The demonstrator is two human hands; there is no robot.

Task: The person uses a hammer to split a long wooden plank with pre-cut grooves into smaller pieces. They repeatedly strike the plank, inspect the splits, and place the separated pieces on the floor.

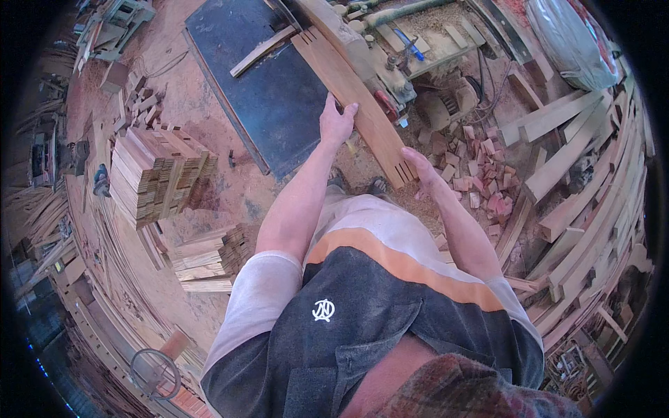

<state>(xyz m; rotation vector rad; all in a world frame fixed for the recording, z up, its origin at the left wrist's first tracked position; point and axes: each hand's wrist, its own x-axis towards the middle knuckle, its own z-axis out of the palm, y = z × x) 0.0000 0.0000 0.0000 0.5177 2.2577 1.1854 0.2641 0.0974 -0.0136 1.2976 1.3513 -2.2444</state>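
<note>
A long reddish-brown wooden board point(377, 131) with narrow slots cut into both ends runs slantwise along the right side of a dark flat machine table point(268, 104). Its near end juts out past the table toward me. My left hand point(339, 122) grips the board's left edge near the middle, thumb lying on its top face. At the near slotted end, my right hand point(422, 169) holds the right edge, its fingers partly hidden. A narrow wood strip point(263, 51) lies across the table, close to the board's far end.
Stacked cut wood pieces point(157, 171) stand at the left, with a lower stack point(212, 258) nearer me. Small offcuts point(481, 164) litter the floor at right, beside long timbers point(571, 188). A blue-handled tool point(409, 44) lies on the sawdust-covered machine part.
</note>
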